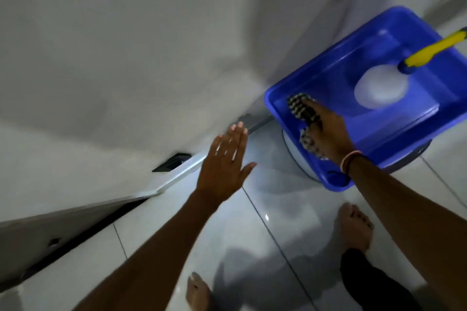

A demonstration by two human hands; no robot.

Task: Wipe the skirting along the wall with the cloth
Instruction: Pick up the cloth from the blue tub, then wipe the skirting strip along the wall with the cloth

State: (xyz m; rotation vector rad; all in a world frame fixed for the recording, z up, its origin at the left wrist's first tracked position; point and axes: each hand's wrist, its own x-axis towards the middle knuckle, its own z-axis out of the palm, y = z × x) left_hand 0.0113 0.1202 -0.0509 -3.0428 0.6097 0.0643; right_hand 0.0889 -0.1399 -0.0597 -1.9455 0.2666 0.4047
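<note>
Head view: the right hand reaches into the blue tub, its fingers closed over the patterned cloth, which drapes limp over the tub's near rim. The skirting, a pale, hard strip, runs diagonally along the wall, left of the tub. The left hand hovers flat, spread and empty, nearer the skirting. The cloth must travel left from the tub. The glossy floor tiles look slick.

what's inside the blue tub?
Inside the blue plastic tub: the right hand pressing a black-and-white patterned cloth at the near corner, and a round white mop head on a yellow handle. The hand covers part of the cloth; whether there's water is unclear.
</note>
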